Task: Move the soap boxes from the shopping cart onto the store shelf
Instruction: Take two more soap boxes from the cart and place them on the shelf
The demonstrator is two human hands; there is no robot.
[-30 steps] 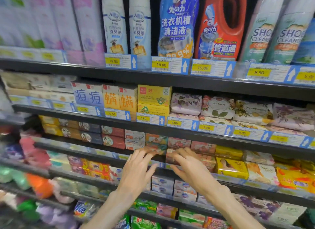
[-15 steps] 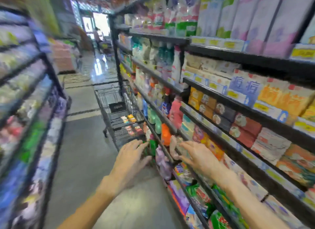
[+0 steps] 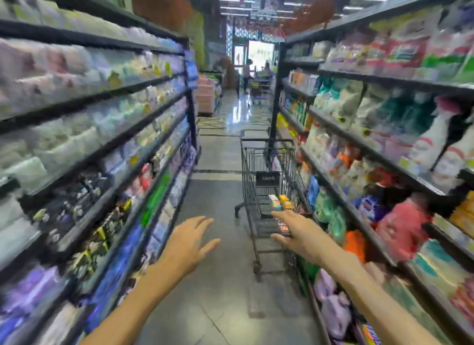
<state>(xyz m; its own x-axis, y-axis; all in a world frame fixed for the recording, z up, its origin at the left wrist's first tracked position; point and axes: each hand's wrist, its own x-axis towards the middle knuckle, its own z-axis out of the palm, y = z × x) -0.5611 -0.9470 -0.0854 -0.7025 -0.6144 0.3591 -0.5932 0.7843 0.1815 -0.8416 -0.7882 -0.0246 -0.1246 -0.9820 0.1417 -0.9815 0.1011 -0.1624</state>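
view swung from shelf to aisle | left hand and right hand released, empty | reaching toward shopping cart | next soap boxes fetch starting

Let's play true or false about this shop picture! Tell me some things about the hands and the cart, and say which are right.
1. Both hands hold soap boxes. False: the left hand and right hand are open and hold nothing.
2. The shopping cart stands beside the right-hand shelf. True.
3. The cart has nothing in it. False: a few small soap boxes lie inside.
4. The right hand is nearer the cart than the left hand. True.
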